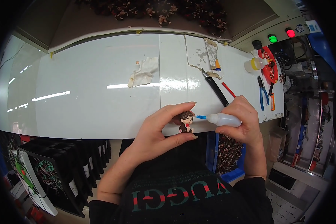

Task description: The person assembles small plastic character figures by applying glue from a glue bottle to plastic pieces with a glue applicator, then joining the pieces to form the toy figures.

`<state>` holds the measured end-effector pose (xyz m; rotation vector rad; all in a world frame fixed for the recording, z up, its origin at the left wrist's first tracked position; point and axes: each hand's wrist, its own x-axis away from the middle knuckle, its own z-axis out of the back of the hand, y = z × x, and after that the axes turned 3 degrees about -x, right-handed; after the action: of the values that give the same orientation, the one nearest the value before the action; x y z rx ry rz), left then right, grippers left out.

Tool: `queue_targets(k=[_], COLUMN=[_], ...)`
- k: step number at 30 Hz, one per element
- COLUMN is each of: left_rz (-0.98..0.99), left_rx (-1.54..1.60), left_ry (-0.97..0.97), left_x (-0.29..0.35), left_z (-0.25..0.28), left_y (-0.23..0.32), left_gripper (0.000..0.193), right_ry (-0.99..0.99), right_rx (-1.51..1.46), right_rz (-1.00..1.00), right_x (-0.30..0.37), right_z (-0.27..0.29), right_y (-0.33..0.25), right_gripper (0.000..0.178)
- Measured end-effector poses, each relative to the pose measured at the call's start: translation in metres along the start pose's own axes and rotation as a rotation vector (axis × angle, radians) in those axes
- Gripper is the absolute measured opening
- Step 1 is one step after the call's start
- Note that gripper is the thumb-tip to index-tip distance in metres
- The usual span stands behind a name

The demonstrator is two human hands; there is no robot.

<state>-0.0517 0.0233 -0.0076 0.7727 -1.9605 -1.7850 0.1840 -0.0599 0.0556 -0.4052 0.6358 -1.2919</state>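
Note:
Between the thumb and fingers of my left hand [158, 127] is a small brown monkey figurine [186, 122], upright, with a pale face and a red spot on its front. My right hand [242, 118] is closed round a translucent squeeze bottle [224, 119] with a blue needle tip [201, 117]. The bottle lies nearly level, its tip pointing left at the figurine's head; whether it touches cannot be told. Both hands are over the near edge of the white table [100, 108].
A black-handled knife [216, 87], red stick [228, 89], blue-handled pliers [264, 95], yellow-capped bottle [254, 64] and red tray [269, 67] of small parts lie on the right. A crumpled cloth [143, 71] lies mid-table. Many figurines [162, 16] fill the far compartment; a blue bin [233, 173] stands below.

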Motion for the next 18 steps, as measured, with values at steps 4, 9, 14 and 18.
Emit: queue_targets(k=[4, 9, 14, 18], left_rz=[0.001, -0.003, 0.01, 0.044], left_rx=[-0.027, -0.049, -0.038, -0.007], left_ry=[0.008, 0.008, 0.016, -0.016], left_x=[-0.0003, -0.001, -0.0018, -0.0028], left_z=[-0.0008, -0.0014, -0.0031, -0.0027], left_y=[0.0005, 0.0003, -0.0008, 0.0005], left_gripper=[0.063, 0.062, 0.061, 0.061], right_ry=[-0.016, -0.015, -0.004, 0.017], right_rx=[0.079, 0.185, 0.188, 0.151], right_rz=[0.026, 0.069, 0.072, 0.063], right_x=[-0.0007, -0.0021, -0.0011, 0.0036], right_z=[0.0039, 0.0088, 0.0086, 0.0038], right_y=[-0.0037, -0.0079, -0.0082, -0.0028], right_gripper=[0.039, 0.04, 0.04, 0.041])
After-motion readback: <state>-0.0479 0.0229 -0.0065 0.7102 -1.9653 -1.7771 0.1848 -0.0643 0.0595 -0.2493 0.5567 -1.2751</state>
